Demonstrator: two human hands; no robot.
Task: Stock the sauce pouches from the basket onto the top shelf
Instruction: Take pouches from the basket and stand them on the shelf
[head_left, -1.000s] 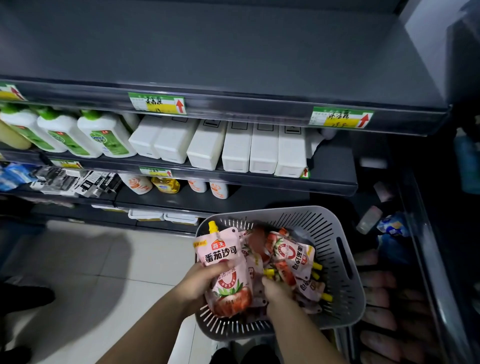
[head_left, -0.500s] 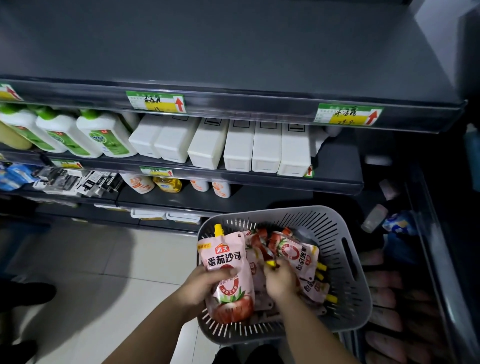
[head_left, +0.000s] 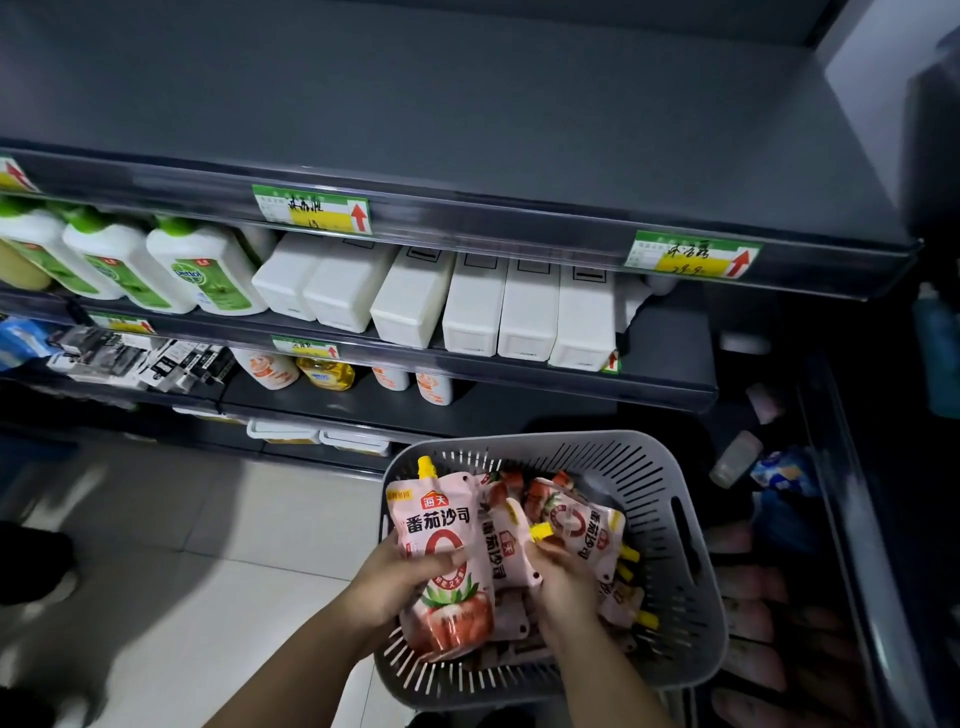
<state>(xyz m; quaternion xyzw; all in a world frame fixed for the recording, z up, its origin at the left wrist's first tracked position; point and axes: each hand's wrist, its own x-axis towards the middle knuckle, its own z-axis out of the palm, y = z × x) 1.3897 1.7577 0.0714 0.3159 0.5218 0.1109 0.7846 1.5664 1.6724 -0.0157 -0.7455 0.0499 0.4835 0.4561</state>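
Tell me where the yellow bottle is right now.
Head view, left of centre: the yellow bottle stands on the third shelf down, between white-and-orange bottles, up-left of the grey basket.

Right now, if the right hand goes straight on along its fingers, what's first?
The pouch the right hand grips; beyond it, probably other pouches in the basket, depth unclear.

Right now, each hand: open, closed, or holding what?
Left hand: holds the front sauce pouch, upright over the basket.
Right hand: grips a second pouch in the basket.
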